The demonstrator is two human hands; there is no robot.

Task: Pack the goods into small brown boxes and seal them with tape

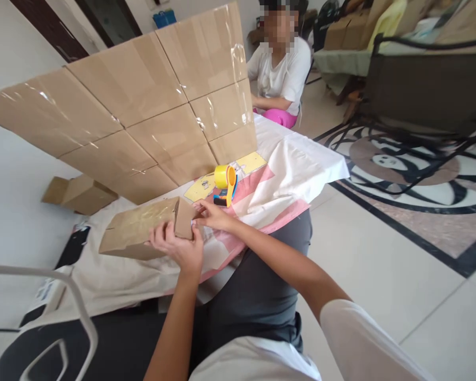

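Note:
A cardboard box (138,225) with shiny tape along its top lies on the cloth-covered table in front of me. My left hand (178,243) is wrapped around its near right end, fingers over the top edge and thumb at the end face. My right hand (212,216) reaches to the same end, its fingers closed at the end flap (184,218); part of the fingertips is hidden behind the box. Just beyond my right hand stands a tape dispenser (227,185) with a yellow roll and blue and black parts.
A tall wall of stacked, taped cardboard boxes (143,106) rises behind the held box. Another carton (89,194) sits at the left by the wall. Across the table sits a person in a white top (283,74). A dark chair (428,90) stands on the tiled floor at the right.

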